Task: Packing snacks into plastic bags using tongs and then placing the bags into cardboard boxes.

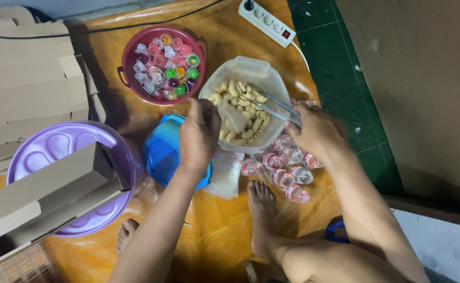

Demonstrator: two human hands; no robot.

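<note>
The clear plastic tub [243, 71] of pale, curved snack pieces [240, 112] stands in the middle of the orange sheet [224, 225], and both hands meet over it. The right hand [318, 131] is at the tub's right rim, and its fingers are closed around the handle end of the metal tongs [272, 102]. The tongs reach from that hand up and left over the snack pieces, and their two arms stand a little apart at the tips. The left hand [199, 132] is at the tub's left rim, and its fingers are pinched on the mouth of a small clear plastic bag [234, 118] that hangs open inside the tub, just under the tongs. I cannot tell if any piece is between the tong tips.

At the far left lie flat cardboard boxes [25, 78], and one more box [46, 194] rests on the big purple lid [57, 144]. Behind the tub is the dark red basin [130, 52], full of little jelly cups [164, 65] in many colours. The blue bowl [162, 149] sits upside down under the left wrist. Small pink bottles [285, 175] lie in a group below the right hand, and a stack of clear bags [224, 173] lies just left of them. The person's bare foot [261, 215] rests on the sheet near the bottles. A white power strip [266, 22] lies at the top edge.
</note>
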